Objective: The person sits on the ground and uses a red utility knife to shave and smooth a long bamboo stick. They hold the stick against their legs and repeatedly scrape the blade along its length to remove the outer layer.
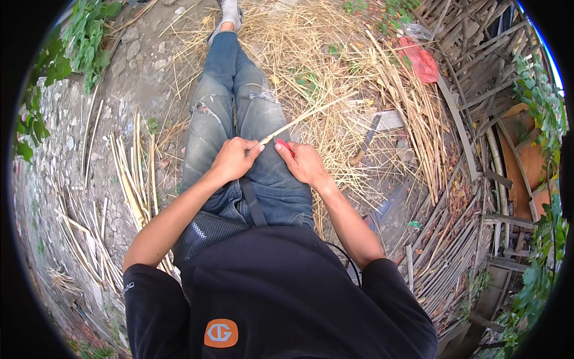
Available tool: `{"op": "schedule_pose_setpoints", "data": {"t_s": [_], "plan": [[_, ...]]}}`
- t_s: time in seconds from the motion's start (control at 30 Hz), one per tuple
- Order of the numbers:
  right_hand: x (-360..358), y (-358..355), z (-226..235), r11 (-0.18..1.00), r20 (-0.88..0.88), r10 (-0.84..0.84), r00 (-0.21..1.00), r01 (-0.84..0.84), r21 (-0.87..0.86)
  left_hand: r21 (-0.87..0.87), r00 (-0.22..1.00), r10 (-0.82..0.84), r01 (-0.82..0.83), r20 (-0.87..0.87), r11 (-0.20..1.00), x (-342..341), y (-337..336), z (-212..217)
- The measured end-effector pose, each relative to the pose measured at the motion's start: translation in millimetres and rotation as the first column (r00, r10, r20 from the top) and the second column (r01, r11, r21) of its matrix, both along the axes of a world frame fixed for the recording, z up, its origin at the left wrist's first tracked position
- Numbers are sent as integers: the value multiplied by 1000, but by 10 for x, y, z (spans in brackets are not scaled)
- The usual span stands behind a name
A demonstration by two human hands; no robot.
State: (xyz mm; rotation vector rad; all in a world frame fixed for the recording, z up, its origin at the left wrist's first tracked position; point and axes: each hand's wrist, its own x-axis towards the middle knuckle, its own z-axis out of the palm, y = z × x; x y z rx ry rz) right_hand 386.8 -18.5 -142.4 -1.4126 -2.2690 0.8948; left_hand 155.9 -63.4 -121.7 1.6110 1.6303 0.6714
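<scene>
Over my thighs, my left hand [235, 159] pinches the near end of a thin, pale split stick [311, 112] between thumb and fingers. The stick slants away to the far right, above the straw. Just right of that end, my right hand [305, 163] is closed round a small red tool [284, 145], thumb along it. Only its red part shows; my fingers hide the rest, and I cannot make out a blade. My legs, in worn blue jeans [206, 134], lie stretched out on the ground beneath both hands.
A curved blade with a wooden handle [366, 139] lies right of my legs, amid straw and shavings [323, 60]. Long split sticks [133, 173] lie at the left, more [427, 137] at the right. Beyond are a red plastic bag [418, 60] and a wood pile [478, 54].
</scene>
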Motion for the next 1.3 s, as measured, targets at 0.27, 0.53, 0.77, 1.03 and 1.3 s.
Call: {"op": "schedule_pose_setpoints", "data": {"t_s": [0.27,0.53,0.77,1.03,1.3], "plan": [[-102,-15,116,998,94,51,994,-47,-46,-65,997,-10,5,-77,998,53,-46,118],[108,145,-286,965,25,-149,988,151,-215,-91,968,-141,125,-206,988,-520,-550,297],[414,422,-593,914,140,-297,944,324,-244,-120,975,-54,28,-215,992,-1037,-1174,849],[2153,757,-1664,599,-99,-799,593,771,-217,-262,992,-57,24,-117,965,-1481,-1715,1126],[623,419,-287,932,-116,-338,934,316,-176,8,989,7,-6,-148,1000,-599,-734,371]]}}
